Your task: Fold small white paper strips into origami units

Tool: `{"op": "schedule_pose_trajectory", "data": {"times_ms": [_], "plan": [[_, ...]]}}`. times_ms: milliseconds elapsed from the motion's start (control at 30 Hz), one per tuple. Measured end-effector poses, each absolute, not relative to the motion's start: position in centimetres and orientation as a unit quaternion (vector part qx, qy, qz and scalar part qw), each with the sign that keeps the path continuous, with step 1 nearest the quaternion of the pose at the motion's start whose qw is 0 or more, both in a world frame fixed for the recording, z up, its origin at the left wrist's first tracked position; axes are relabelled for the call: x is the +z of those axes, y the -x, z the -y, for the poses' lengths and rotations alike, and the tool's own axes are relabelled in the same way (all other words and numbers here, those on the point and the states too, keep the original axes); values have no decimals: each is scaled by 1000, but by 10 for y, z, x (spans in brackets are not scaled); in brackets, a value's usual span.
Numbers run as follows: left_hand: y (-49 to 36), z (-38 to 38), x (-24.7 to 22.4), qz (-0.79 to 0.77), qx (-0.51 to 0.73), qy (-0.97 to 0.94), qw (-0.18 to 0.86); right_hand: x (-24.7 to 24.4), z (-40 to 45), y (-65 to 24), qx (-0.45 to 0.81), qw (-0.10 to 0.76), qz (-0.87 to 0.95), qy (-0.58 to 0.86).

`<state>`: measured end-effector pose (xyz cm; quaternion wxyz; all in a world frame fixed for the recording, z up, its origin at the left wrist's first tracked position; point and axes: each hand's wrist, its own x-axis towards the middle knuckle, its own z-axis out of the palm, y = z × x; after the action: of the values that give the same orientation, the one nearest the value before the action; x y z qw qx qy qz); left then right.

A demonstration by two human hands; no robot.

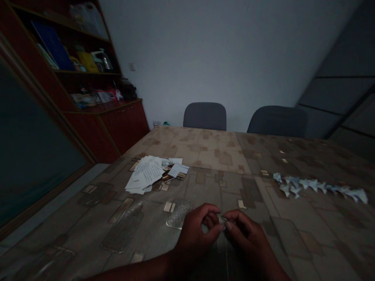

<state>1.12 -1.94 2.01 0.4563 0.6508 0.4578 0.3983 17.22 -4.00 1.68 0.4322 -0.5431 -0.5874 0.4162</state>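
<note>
Close to the near edge of the table, my left hand (pixel 199 230) and my right hand (pixel 247 236) meet fingertip to fingertip. Between them they pinch a small pale piece of paper (pixel 223 219), mostly covered by the fingers and too dim to show its folds. Farther off to the left lies a loose pile of printed paper sheets (pixel 146 175), with a smaller white slip (pixel 178 170) at its right side. On the right, several small folded paper shapes (pixel 318 185) with pointed ends form a row.
A patterned cloth covers the large table (pixel 205 144). Beyond its far edge stand a grey chair (pixel 205 116) and a second grey chair (pixel 277 121) against the wall. A reddish wooden cabinet (pixel 123 125) with filled shelves is at the left. The room is dim.
</note>
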Motion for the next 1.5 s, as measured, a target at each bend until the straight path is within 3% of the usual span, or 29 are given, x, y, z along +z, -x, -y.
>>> {"op": "schedule_pose_trajectory", "data": {"times_ms": [433, 700, 867, 1167, 1500], "plan": [[-11, 18, 9, -437, 355, -780, 272, 9, 44, -174, 409, 428, 578, 561], [-7, 15, 7, -417, 341, -807, 241, 9, 42, -173, 391, 428, 595, 556], [-8, 15, 4, -420, 378, -777, 278, 12, 43, -173, 361, 422, 617, 557], [-18, 16, 16, -445, 413, -620, 497, 6, 40, -178, 372, 433, 600, 561], [-18, 16, 5, -439, 433, -563, 550, 12, 43, -177, 242, 394, 652, 601]]}}
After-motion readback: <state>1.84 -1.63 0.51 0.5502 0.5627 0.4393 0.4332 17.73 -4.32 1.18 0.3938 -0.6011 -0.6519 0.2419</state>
